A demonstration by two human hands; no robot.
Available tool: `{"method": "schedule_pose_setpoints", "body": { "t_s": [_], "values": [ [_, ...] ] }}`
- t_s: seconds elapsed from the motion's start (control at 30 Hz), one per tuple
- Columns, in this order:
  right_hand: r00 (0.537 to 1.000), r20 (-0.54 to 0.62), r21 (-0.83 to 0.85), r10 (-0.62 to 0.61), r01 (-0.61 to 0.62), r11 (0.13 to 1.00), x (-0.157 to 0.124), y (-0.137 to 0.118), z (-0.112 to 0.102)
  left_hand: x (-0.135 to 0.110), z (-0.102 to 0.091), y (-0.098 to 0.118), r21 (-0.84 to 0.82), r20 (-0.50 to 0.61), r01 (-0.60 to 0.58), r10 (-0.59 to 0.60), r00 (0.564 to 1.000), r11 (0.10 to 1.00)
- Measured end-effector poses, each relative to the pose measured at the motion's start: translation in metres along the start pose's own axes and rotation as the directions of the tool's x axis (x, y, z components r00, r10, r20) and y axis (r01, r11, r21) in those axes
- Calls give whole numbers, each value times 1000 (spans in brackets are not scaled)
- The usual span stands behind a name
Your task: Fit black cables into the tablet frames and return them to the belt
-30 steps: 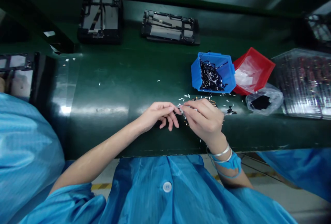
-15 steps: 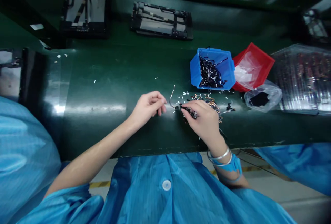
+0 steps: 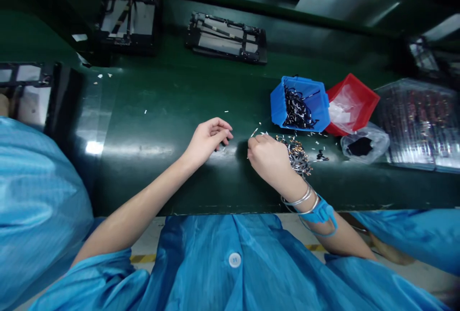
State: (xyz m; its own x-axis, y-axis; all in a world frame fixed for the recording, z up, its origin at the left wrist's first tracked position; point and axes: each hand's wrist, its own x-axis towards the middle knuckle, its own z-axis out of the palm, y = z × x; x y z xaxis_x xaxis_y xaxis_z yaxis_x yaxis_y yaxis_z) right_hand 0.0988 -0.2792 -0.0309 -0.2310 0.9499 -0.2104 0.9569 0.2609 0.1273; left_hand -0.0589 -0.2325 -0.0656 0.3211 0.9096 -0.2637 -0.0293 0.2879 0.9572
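My left hand (image 3: pixel 212 138) hovers over the table with its fingers loosely bent and a little apart; nothing shows in it. To its right, my right hand (image 3: pixel 270 158) is closed, knuckles up, around a thin dark cable. Only the pale upper end of that cable (image 3: pixel 254 132) sticks out past the fingers; the rest is hidden under the hand. Beside the right hand lies a pile of small dark and copper-coloured flexible parts (image 3: pixel 299 155), with short white bits scattered around it.
A blue bin (image 3: pixel 275 107) holding black cables stands behind the pile, next to a red bin (image 3: pixel 368 105) with clear plastic inside. Right of them are an open plastic bag (image 3: pixel 377 144) and clear stacked trays (image 3: pixel 420 124). Black fixtures (image 3: pixel 226 38) line the back. People in blue sit on both sides.
My right hand has turned and closed further over the cable, covering its dark end. The left hand stays nearly in place. The whole view has shifted slightly.
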Motion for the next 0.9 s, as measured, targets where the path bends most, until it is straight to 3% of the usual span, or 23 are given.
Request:
{"method": "schedule_pose_setpoints", "body": {
  "t_s": [0.2, 0.3, 0.4, 0.5, 0.6, 0.67, 0.77, 0.9],
  "values": [
    [994, 3, -14, 109, -109, 994, 0, 1, -3, 0, 0, -2, 14, 19, -26, 26, 999, 1000],
    [995, -3, -15, 105, -105, 994, 4, 0, 0, -1, 0, -2, 32, 29, -29, 28, 999, 999],
    [993, -88, -7, 73, -74, 997, -1, 5, 3, -1, 0, -2, 52, 41, -37, 34, 999, 998],
    [959, -272, 13, -74, 81, 997, -17, 13, -1, -1, 0, -3, 78, 31, -89, 86, 996, 993],
    [857, -442, 12, -266, 303, 953, -35, 21, -10, 0, -1, -5, 61, 44, -159, 156, 987, 985],
    [821, -490, 20, -293, 346, 938, -42, 23, -12, 1, -2, -6, 82, 62, -196, 191, 980, 977],
    [851, -462, 41, -251, 304, 952, -40, 15, -7, 1, -3, -8, 169, 48, -224, 219, 974, 960],
    [958, -213, 26, -193, 203, 979, -21, -11, 3, 2, -5, -6, 197, 2, -220, 224, 975, 955]
  ]
}}
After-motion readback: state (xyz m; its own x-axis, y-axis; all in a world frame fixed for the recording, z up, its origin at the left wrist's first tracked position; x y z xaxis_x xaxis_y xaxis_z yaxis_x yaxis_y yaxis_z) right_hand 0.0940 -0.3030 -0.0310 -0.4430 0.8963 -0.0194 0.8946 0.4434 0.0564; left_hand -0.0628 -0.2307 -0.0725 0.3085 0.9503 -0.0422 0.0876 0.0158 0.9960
